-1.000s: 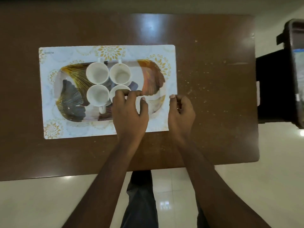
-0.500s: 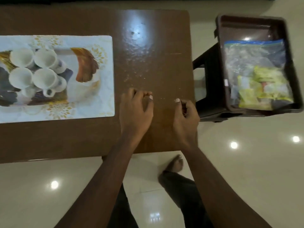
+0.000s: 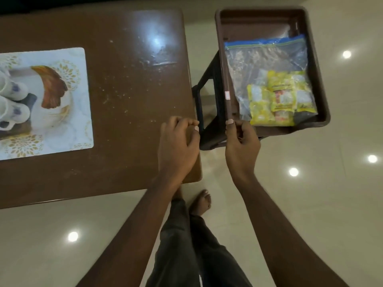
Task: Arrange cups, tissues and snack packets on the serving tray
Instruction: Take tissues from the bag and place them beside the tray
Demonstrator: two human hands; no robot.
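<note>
Colours and patterns, head view

Dark brown table [image 3: 124, 100]; white placemat [image 3: 80, 112], gold floral print, at left; white cups [image 3: 12, 109], blue motifs; dark brown bin [image 3: 269, 17], upper right; clear bag [image 3: 259, 59], blue seal strip; yellow snack packets [image 3: 277, 96].

A glossy dark-brown wooden table [image 3: 128, 83] stood on the pale tiled floor [image 3: 310, 204], bearing a white rectangular placemat with gold floral print [image 3: 83, 112] near its left side, speckled with crumbs
</note>
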